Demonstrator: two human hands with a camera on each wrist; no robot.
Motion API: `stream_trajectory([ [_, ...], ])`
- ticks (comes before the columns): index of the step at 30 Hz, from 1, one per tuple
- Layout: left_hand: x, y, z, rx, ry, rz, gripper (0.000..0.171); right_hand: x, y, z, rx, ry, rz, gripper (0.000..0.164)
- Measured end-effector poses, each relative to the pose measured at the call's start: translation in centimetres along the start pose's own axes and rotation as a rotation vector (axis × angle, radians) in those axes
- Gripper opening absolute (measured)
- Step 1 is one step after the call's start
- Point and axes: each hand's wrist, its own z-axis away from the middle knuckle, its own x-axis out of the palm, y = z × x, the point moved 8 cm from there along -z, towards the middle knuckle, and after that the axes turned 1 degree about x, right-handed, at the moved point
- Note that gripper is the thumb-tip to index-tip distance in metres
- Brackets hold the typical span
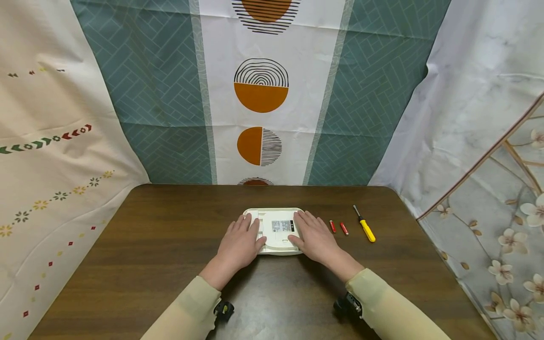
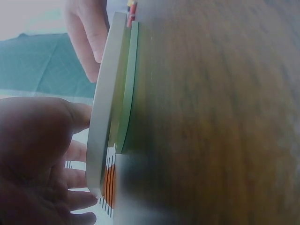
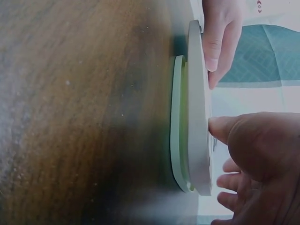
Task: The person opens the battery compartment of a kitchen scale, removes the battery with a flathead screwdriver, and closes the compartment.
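A white, flat device with rounded corners [image 1: 276, 242] lies back side up on the table, a printed label [image 1: 281, 226] on its underside. My left hand [image 1: 240, 241] rests on its left end, fingers extended forward. On the right end lies my right hand [image 1: 316, 237], fingers also stretched out and thumb pointing inward. Seen edge-on in the left wrist view, the device's pale casing [image 2: 104, 98] stands above a thinner greenish layer [image 2: 130, 89] near the tabletop. The right wrist view shows the same greenish layer [image 3: 176, 126] below the casing. The device's front face is hidden.
Two small red batteries [image 1: 333, 226] [image 1: 344, 229] lie right of the device. Further right is a screwdriver with a yellow handle [image 1: 367, 231]. The brown table [image 1: 170, 245] meets hanging patterned cloths [image 1: 170, 94] at the back and sides.
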Motion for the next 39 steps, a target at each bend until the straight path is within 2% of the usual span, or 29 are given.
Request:
stream_trajectory([
  [14, -0.2, -0.2, 0.0, -0.001, 0.005, -0.005, 0.067, 0.7, 0.4, 0.5, -0.009, 0.011, 0.023, 0.078],
  [25, -0.8, 0.1, 0.0, -0.004, 0.017, 0.044, 0.07, 1.4, 1.0, 1.5, -0.035, -0.026, -0.013, 0.081],
  [31, -1.4, 0.1, 0.4, -0.001, 0.03, 0.031, 0.077, 1.3, 1.3, 1.8, -0.021, -0.052, -0.021, 0.089],
  [39, -0.9, -0.2, 1.5, -0.011, -0.021, 0.002, 0.082, 1.6, 1.6, 2.5, -0.014, -0.091, -0.024, 0.097],
])
